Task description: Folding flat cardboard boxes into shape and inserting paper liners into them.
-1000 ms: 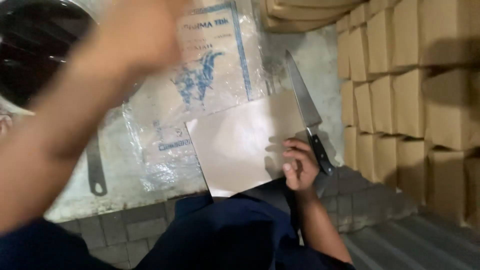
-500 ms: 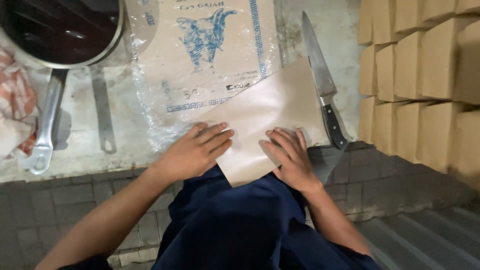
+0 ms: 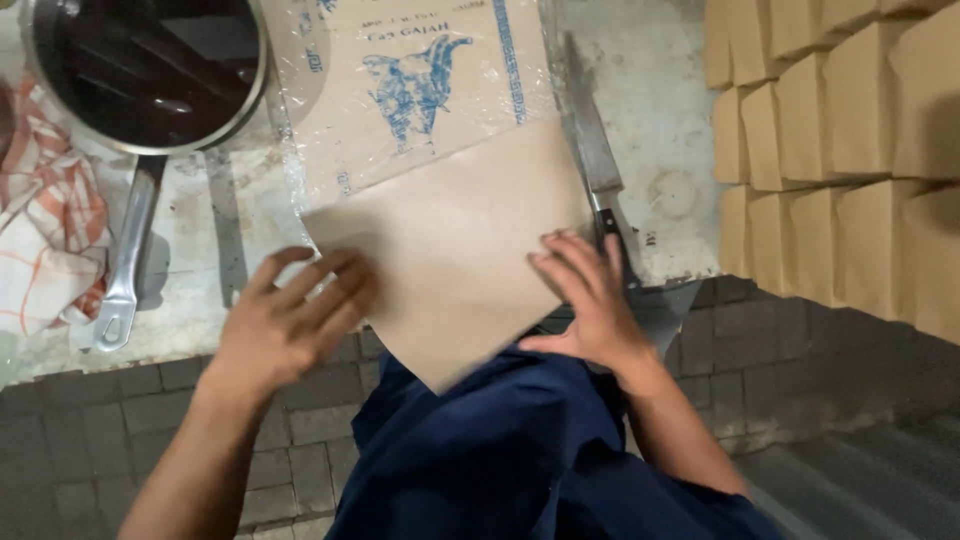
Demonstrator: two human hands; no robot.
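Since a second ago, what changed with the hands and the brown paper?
The left hand came down from in front of the camera onto the brown paper sheet; the right hand slid fully onto it. Knife, pan and plastic-wrapped paper pack stayed put.

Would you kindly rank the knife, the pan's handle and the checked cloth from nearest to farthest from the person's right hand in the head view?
From the right hand:
1. Knife, just beside the fingers, on the right.
2. Pan's handle, far left.
3. Checked cloth, at the left edge.
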